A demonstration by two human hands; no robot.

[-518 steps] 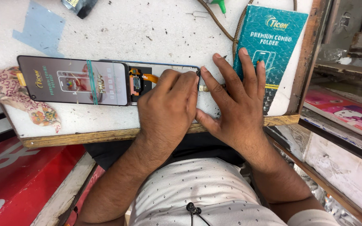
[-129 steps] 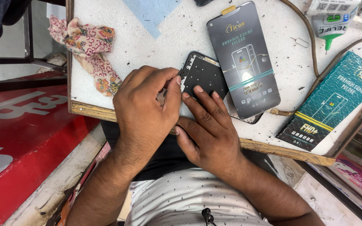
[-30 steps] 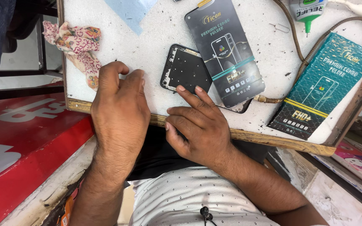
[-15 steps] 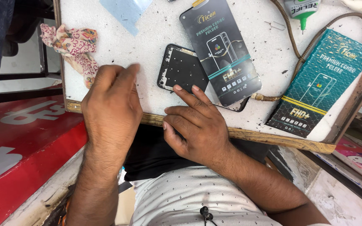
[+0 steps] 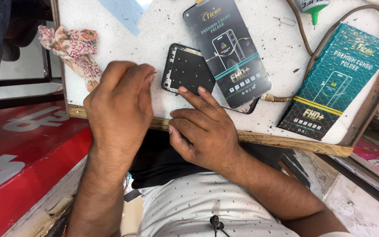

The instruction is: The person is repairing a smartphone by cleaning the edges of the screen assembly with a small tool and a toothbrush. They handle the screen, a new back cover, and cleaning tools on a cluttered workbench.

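Nearest: person's torso in a white dotted shirt, both forearms reaching up to the bench [image 5: 110, 52], a white, scuffed top w/ a wooden front edge.

Left hand [image 5: 119, 109] sits at the bench edge, fingers curled in, tips pinched on something thin and pin-like poking out by the forefinger; too small to tell what it is. Right hand [image 5: 202, 131] lies loosely open, two fingers stretched out flat, tips pressing the near edge of the black phone frame [image 5: 187, 70], nothing gripped.

Frame lies flat mid-bench, inner side up, dotted w/ small holes; its right part is tucked under a dark flat display pack [image 5: 229, 52]. Looks light, thin, stiff but prob. bendable and scratch-prone; best held by the long side rims, not the middle.

Farther: teal box [image 5: 343, 83] to the right, braided cable [image 5: 312, 48] looping past it, patterned cloth [image 5: 73, 52] at left, blue sheet [image 5: 126, 13] and green-tipped glue bottle [image 5: 313, 6] at the far edge.
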